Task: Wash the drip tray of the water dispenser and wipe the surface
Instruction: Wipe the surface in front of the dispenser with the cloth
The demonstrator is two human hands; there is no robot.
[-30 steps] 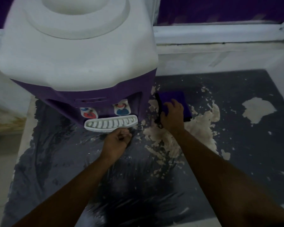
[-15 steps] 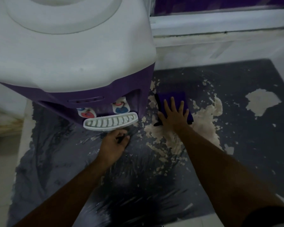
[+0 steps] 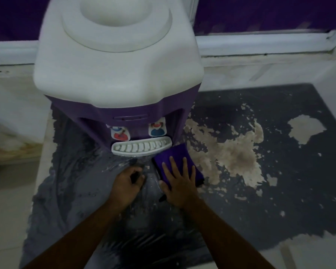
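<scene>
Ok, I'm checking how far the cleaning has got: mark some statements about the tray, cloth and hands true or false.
1. The right hand lies flat on the purple cloth. True.
2. The drip tray is off the water dispenser. False: it sits in place under the taps.
3. The left hand grips the drip tray. False: it is curled on the dark surface in front, apart from the tray.
4. Pale peeled patches lie right of the dispenser. True.

Cloth (image 3: 177, 163) right of drip tray (image 3: 142, 147).
</scene>
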